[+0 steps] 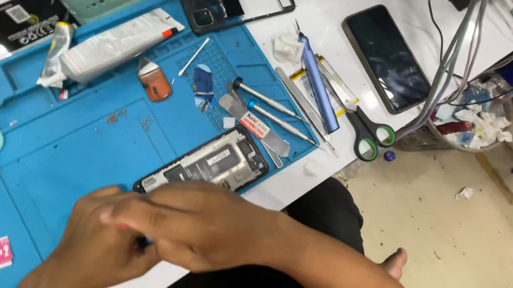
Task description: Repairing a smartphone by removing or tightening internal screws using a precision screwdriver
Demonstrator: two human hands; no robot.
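Working at the near end of the opened phone (206, 163) on the blue mat (65, 156), right hand (197, 223) overlaps left hand (97, 235); finger grip cannot be told. Next move likely calls for steadiness.

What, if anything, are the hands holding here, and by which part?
It cannot be told. The right hand lies over the left hand just below the opened phone on the blue mat, hiding anything gripped.

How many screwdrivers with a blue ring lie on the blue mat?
2. One screwdriver lies right of the mat's middle; the second screwdriver lies just below it, almost parallel. The hands may hide more tools.
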